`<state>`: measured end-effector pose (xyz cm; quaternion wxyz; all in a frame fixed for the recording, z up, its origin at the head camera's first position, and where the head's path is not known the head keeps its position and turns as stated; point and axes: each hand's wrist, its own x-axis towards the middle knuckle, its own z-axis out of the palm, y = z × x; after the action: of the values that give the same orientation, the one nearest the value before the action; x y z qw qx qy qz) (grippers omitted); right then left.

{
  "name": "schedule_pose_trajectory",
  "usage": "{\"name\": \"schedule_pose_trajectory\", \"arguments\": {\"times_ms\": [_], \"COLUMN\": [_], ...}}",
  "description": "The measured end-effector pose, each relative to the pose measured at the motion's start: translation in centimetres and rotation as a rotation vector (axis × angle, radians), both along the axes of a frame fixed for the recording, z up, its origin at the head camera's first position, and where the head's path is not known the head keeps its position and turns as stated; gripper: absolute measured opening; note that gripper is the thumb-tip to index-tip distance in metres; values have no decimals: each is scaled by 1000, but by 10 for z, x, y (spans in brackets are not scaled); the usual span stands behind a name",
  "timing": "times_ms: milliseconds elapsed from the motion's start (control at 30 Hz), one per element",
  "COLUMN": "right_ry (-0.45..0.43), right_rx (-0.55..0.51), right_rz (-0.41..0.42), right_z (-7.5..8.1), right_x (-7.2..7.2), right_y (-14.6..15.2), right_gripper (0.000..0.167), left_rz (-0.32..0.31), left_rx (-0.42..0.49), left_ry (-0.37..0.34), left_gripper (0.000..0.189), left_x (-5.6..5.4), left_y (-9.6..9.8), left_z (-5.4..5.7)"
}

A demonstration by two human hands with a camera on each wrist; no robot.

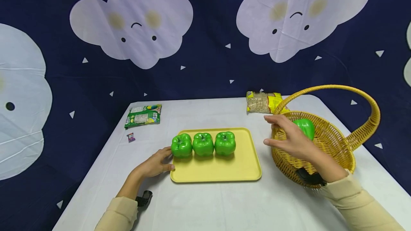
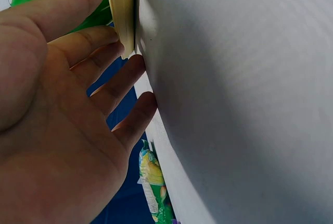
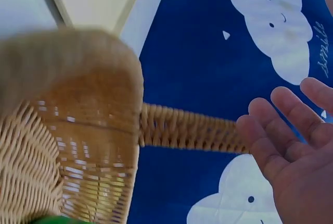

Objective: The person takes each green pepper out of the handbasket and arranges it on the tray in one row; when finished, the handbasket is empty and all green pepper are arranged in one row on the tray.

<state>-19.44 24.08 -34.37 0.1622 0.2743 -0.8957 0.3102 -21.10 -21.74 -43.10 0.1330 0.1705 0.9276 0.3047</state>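
On the yellow tray (image 1: 218, 170) stand three green bell peppers in a row: a left pepper (image 1: 181, 146), a middle pepper (image 1: 203, 144) and a right pepper (image 1: 225, 143). My left hand (image 1: 155, 163) is at the tray's left edge, its fingertips and thumb right by the rim, fingers loosely extended in the left wrist view. My right hand (image 1: 293, 139) hovers over the near left side of the wicker basket (image 1: 330, 149), thumb and fingers spread apart with nothing between them. Inside the basket lies another green pepper (image 1: 305, 128), partly hidden behind that hand.
The basket's tall handle (image 1: 334, 87) arches over its right side. A yellow bag of grain-like food (image 1: 263, 102) lies at the back, partly behind the handle. At the back left are a green snack packet (image 1: 143, 115) and a small purple wrapper (image 1: 131, 137). A dark cloud-print curtain hangs behind the table.
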Motion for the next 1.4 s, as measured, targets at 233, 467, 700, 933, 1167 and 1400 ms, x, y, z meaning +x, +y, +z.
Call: {"name": "schedule_pose_trajectory", "arguments": {"times_ms": [233, 467, 700, 933, 1167, 1400], "right_ry": [97, 128, 143, 117, -21, -162], "right_rx": [-14, -35, -27, -39, -8, 14], "right_rz": [0, -10, -48, -94, -196, -238], "right_z": [6, 10, 13, 13, 8, 0], "right_x": [4, 5, 1, -7, -18, -27], "right_y": [14, 29, 42, 53, 68, 80], "right_gripper": [66, 61, 60, 60, 58, 64], "left_rz": [0, -6, -2, 4, 6, 8], "left_rx": [-7, -13, -12, -4, -2, 8], "left_ry": [1, 6, 3, -6, -11, -13], "left_gripper": [67, 67, 67, 68, 68, 68], "left_x": [0, 1, 0, -2, -2, -1], "left_y": [0, 0, -1, 0, 0, 0], "left_z": [1, 1, 0, -1, 0, 0]}}
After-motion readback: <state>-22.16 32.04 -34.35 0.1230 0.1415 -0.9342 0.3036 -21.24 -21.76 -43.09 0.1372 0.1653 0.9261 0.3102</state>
